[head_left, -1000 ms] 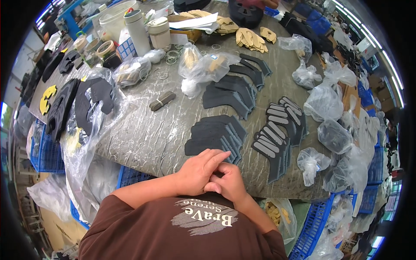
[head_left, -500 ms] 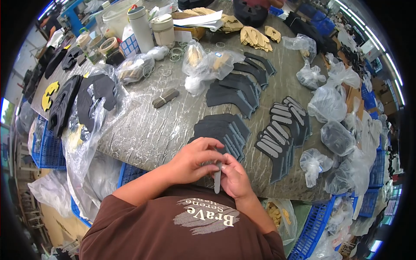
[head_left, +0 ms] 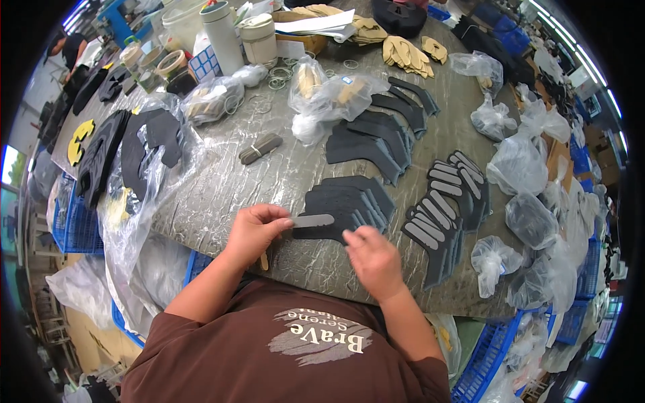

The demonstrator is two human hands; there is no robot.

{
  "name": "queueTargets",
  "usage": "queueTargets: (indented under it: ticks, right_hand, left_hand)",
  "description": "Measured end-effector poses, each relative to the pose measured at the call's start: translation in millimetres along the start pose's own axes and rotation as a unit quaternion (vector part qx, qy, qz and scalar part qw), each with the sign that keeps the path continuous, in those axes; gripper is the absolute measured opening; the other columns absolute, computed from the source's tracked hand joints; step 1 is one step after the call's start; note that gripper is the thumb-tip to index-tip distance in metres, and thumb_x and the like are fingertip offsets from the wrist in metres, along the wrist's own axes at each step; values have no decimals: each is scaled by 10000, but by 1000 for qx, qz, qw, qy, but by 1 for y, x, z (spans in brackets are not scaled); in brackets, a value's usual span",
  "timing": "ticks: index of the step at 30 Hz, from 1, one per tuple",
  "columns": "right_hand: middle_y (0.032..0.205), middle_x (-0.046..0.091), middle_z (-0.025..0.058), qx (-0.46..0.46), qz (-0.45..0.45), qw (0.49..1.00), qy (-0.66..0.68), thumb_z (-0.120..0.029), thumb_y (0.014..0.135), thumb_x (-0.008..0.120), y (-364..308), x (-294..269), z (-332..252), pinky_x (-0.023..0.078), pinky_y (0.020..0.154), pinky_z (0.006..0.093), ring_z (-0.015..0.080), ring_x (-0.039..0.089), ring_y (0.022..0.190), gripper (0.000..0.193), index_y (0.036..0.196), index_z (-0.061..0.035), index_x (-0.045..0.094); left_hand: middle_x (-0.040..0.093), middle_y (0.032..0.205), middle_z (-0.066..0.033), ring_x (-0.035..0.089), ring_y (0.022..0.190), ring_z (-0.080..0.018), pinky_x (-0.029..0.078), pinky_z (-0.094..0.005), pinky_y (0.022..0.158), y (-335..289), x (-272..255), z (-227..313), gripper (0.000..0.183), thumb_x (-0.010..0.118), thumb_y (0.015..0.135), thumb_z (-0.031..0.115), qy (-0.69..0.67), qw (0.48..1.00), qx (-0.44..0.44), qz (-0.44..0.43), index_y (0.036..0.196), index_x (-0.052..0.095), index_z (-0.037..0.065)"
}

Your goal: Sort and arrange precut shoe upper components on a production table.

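Note:
My left hand point(head_left: 259, 232) pinches one end of a grey strip point(head_left: 314, 220) with a rounded tip. That strip lies across the front piece of a fanned stack of black cut pieces point(head_left: 342, 201). My right hand point(head_left: 375, 262) is just right of the stack's near edge, fingers loosely bent and somewhat apart, with nothing visible in them. To the right, another fanned stack of dark pieces point(head_left: 440, 252) carries several grey strips point(head_left: 424, 225) on its top. Below my left wrist a small tan strip point(head_left: 264, 260) shows at the table edge.
More dark pieces point(head_left: 366, 144) lie further back. A banded bundle of grey strips point(head_left: 261, 149) sits left of them. Plastic bags point(head_left: 517, 164) line the right side. A white tumbler point(head_left: 222, 37), jars and tan pieces point(head_left: 406, 57) stand or lie at the back. Blue crates point(head_left: 77, 221) flank the table.
My hands have moved apart from their meeting point near my chest. The left one has carried the grey strip forward onto the black stack; the right one has shifted right.

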State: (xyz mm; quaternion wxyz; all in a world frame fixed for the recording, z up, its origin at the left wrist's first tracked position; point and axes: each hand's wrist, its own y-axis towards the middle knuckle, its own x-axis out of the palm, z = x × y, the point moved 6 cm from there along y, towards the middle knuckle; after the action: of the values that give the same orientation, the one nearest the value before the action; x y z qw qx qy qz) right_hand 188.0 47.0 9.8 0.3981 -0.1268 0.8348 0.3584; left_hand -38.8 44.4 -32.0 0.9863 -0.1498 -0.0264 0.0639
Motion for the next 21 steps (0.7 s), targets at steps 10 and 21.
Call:
queueTargets:
  ticks: [10,21]
  right_hand:
    - [906,591,66,-10,-67,996,-57,-28,692,630,-10,22,-10,486,553,324,209,578,685,200,891,-25,651]
    - [1029,632,61,-24,-61,996,-61,-36,705,643,-12,20,-11,483,548,310,197,570,669,174,877,-21,652]
  left_hand:
    - [621,658,-2,541,578,-59,440,-219,537,4,22,2,105,693,791,100,225,973,-42,-40,833,686,5]
    - [625,648,-13,543,570,-66,443,-230,530,5,26,3,115,688,790,110,235,970,-41,-40,839,692,6]
